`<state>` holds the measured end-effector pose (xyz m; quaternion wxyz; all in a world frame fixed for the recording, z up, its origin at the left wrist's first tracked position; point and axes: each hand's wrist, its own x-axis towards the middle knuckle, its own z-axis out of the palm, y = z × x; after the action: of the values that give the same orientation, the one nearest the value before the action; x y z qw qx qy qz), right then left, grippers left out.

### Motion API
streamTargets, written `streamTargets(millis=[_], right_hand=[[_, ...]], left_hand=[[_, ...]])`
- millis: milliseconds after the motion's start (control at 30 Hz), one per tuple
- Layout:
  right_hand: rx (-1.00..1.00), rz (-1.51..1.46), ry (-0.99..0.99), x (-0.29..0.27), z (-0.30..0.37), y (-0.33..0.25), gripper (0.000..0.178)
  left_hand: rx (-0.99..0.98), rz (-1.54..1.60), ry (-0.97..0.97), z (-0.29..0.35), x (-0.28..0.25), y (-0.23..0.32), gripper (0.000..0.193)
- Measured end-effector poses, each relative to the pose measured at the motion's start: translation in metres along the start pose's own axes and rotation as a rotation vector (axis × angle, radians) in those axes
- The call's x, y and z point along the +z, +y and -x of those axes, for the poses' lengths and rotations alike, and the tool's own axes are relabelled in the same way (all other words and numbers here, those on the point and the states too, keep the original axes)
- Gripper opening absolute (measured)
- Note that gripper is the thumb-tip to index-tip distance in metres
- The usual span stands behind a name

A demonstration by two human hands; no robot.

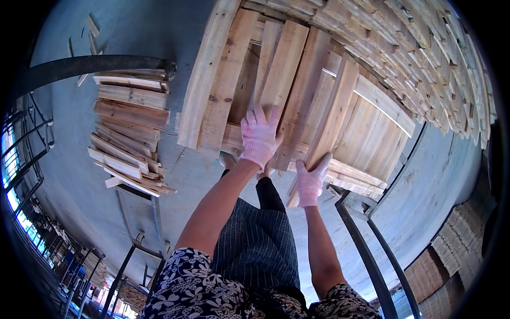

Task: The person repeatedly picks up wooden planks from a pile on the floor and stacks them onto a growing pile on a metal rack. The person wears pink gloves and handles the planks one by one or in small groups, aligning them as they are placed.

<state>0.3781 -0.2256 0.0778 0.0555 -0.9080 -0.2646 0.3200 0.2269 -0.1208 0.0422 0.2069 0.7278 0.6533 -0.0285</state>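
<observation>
Both my hands wear pale pink knitted gloves. My left hand (259,137) lies over the near end of a wooden plank (284,66), its fingers apart on the wood. My right hand (312,182) is closed around the near end of another plank (336,111), thumb on one side and fingers on the other. That plank lies slanted on top of the pile. Around them, more loose planks (226,87) lie side by side with gaps between, over crosswise boards. What lies under my left palm is hidden.
A large stack of boards (393,48) rises at the far right. To the left, cut wood pieces (130,109) are piled on a metal frame (122,212), with a curved dark bar (95,65) beside it. Metal legs (366,255) stand at right. Several scraps (91,34) lie on the floor.
</observation>
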Motion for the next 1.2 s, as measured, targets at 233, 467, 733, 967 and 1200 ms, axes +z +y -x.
streamTargets(millis=[233,467,733,967,1200], right_hand=[[-0.232,0.385,0.033,-0.011,-0.116,-0.034,0.090],[-0.242,0.117,-0.042,0.019,-0.124,-0.084,0.097],[-0.249,-0.707,-0.253,0.000,-0.129,-0.035,0.090],[-0.253,-0.015,-0.041,-0.050,-0.167,-0.025,0.091],[-0.244,-0.031,0.081,-0.011,-0.192,0.003,0.079]], left_hand=[[-0.197,0.173,-0.213,-0.034,-0.024,0.011,0.088],[-0.137,0.563,-0.051,0.033,-0.053,-0.004,0.083],[0.033,0.720,-0.026,0.036,-0.019,0.039,0.073],[-0.097,0.490,-0.346,-0.018,0.008,0.099,0.073],[0.118,0.196,0.336,0.003,-0.035,-0.062,0.061]])
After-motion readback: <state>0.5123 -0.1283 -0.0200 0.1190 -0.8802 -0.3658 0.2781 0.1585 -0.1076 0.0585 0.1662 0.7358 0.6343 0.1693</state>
